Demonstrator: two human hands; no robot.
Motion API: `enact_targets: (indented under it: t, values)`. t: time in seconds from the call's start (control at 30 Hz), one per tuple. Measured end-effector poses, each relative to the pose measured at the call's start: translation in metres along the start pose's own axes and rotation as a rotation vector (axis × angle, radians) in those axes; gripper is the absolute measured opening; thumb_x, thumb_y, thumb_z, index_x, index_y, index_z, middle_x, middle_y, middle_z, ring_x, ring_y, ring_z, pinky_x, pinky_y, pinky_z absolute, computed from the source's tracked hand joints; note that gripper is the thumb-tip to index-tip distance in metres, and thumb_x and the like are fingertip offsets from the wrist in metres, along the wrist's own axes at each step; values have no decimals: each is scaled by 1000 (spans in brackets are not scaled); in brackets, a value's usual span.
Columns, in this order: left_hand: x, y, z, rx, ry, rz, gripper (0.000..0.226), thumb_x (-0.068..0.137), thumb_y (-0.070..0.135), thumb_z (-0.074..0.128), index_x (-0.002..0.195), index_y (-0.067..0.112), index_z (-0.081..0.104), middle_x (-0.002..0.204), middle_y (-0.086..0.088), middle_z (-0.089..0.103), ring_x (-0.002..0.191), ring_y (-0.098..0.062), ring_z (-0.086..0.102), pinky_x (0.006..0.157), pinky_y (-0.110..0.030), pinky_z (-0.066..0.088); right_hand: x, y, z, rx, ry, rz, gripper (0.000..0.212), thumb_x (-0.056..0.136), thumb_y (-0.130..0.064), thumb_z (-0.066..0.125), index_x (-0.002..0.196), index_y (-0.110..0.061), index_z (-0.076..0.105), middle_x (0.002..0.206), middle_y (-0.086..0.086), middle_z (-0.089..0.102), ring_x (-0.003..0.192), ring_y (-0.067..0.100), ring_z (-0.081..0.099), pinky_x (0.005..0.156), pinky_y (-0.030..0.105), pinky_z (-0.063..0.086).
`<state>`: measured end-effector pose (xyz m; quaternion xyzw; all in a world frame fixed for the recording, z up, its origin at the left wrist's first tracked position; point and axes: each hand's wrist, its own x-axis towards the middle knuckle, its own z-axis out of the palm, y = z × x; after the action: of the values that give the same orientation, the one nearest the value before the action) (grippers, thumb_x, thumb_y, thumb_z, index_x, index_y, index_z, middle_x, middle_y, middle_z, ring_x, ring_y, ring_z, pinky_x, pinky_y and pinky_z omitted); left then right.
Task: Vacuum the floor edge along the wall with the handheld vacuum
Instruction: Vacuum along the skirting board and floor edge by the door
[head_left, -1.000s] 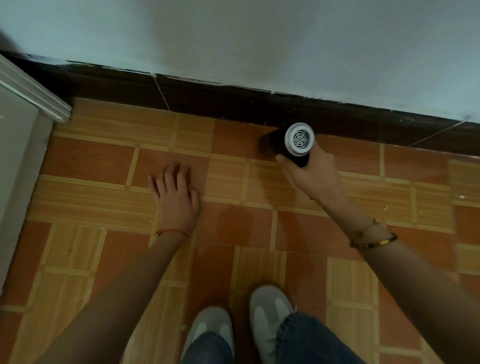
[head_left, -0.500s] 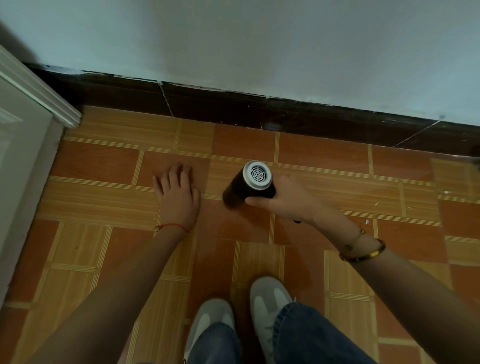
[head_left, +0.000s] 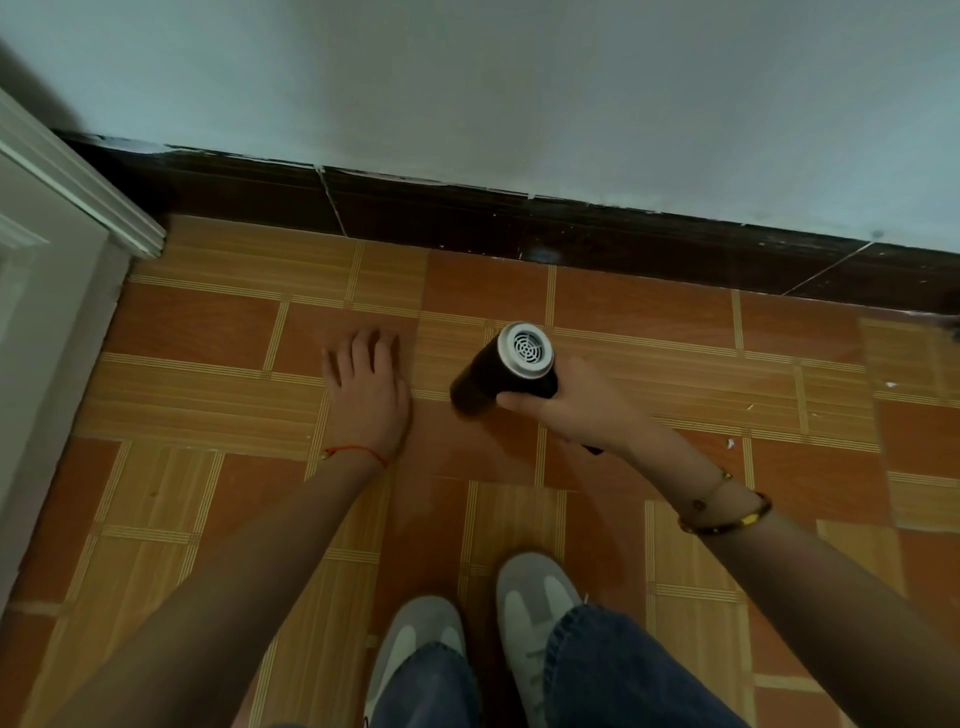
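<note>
Here the right hand (head_left: 576, 402) grips the handheld vacuum (head_left: 506, 371), its fingers curled round the dark handle below the barrel, thumb along the near side. The vacuum is a short black cylinder with a silver-ringed grille on the end that faces up toward the camera; its other end tilts down and to the left toward the floor (head_left: 649, 312). Whether that lower end touches the tiles cannot be told. The vacuum sits out over the floor, apart from the dark baseboard (head_left: 519, 223) that runs along the foot of the pale wall (head_left: 519, 93).

The left hand (head_left: 366, 389) lies flat on the floor just left of the vacuum, palm down, fingers straight and slightly spread, holding nothing. A red string (head_left: 358, 452) circles that wrist. The right wrist carries a gold bangle (head_left: 727, 522).

The floor is laid in orange and wood-striped tiles. A few small white flecks (head_left: 730, 443) lie on the tiles to the right. At the left edge stands a white door frame (head_left: 83, 192). Two grey-and-white shoes (head_left: 535, 597) and blue jeans (head_left: 613, 675) show at the bottom.
</note>
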<state>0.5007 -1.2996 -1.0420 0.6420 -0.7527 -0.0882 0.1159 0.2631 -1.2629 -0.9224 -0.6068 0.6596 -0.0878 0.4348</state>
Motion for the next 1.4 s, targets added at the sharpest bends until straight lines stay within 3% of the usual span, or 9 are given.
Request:
enact_targets:
  t: [0.13,0.23,0.47,0.63,0.83,0.97,1.1,1.23,1.4]
  values:
    - [3,11,4,3,-29,117,47,90,21,41,135,9,51,139,-18,50,132,-39,42,113,-64,29,5,11,-5,24,238,28,58,86,-45,67,135,-19,51,115,-4,65,106,12,60,80,21,46]
    - [8,21,9,-28,-37,149,50,89,23,34,134,10,51,138,-18,50,131,-37,42,113,-64,29,12,17,-12,71,355,22,63,87,-43,68,140,-17,45,126,-3,63,116,12,57,77,7,37]
    - [24,36,22,-83,-25,180,47,90,16,48,136,10,50,143,-18,47,136,-36,37,114,-66,26,30,25,-15,23,494,-2,67,88,-43,66,143,-15,39,126,2,64,111,18,61,77,18,45]
    - [21,35,31,-107,18,173,48,92,15,50,140,11,48,146,-17,45,140,-35,35,118,-65,18,55,22,-27,-5,453,-7,70,86,-52,64,142,-17,40,123,4,66,111,23,62,88,43,54]
    - [22,34,30,-134,18,171,48,92,19,43,140,13,49,145,-14,46,140,-33,37,119,-63,17,69,27,-41,59,448,56,67,84,-50,67,139,-18,46,125,1,64,116,19,59,92,29,49]
    - [21,35,29,-141,14,165,49,92,20,41,140,14,49,146,-13,46,141,-32,36,120,-63,15,63,39,-47,23,552,103,68,83,-52,67,138,-18,47,118,1,67,108,20,62,87,36,53]
    - [22,35,28,-133,24,165,48,92,20,42,139,14,49,145,-14,47,139,-34,39,119,-63,17,63,36,-44,15,469,74,71,82,-55,66,140,-20,44,120,3,66,112,24,61,91,44,53]
    - [21,35,28,-124,21,165,48,93,21,42,140,14,49,146,-14,47,139,-34,39,119,-63,17,62,31,-41,55,384,38,66,83,-50,68,139,-22,46,122,1,65,115,21,59,95,41,52]
    - [21,36,28,-109,14,166,48,94,22,41,139,13,49,145,-14,46,139,-34,38,119,-63,17,51,41,-47,25,529,92,68,84,-50,67,139,-17,46,121,2,66,112,22,61,90,36,52]
